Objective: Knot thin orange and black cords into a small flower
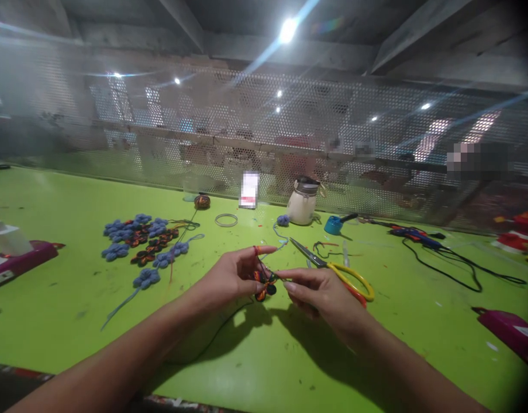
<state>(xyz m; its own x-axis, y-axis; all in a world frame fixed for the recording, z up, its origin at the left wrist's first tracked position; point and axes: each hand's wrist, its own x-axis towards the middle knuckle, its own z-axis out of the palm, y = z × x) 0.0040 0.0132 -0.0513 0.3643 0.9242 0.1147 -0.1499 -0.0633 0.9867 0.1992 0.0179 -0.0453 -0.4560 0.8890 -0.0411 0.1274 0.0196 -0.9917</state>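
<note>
My left hand point(233, 275) pinches a small black and orange crochet flower point(265, 288) between thumb and fingers, with dark yarn looped around its raised index finger. Close against the flower's right side, my right hand point(322, 292) has thumb and index finger pressed together on something too small to make out, at the yarn. Scissors point(352, 280) with yellow and orange handles lie just beyond my right hand. Blue crochet flowers point(146, 278) and black and orange ones point(151, 250) lie on the green table point(53, 321) to the left.
Farther back are an orange and black yarn ball point(202, 201), a ring point(226, 219), a white jar point(302, 203), a small blue yarn ball point(283, 220) and a blue container point(333, 225). Corded tools point(423, 238) lie right. Purple power strips point(25, 263) sit at both sides. A mesh screen stands behind.
</note>
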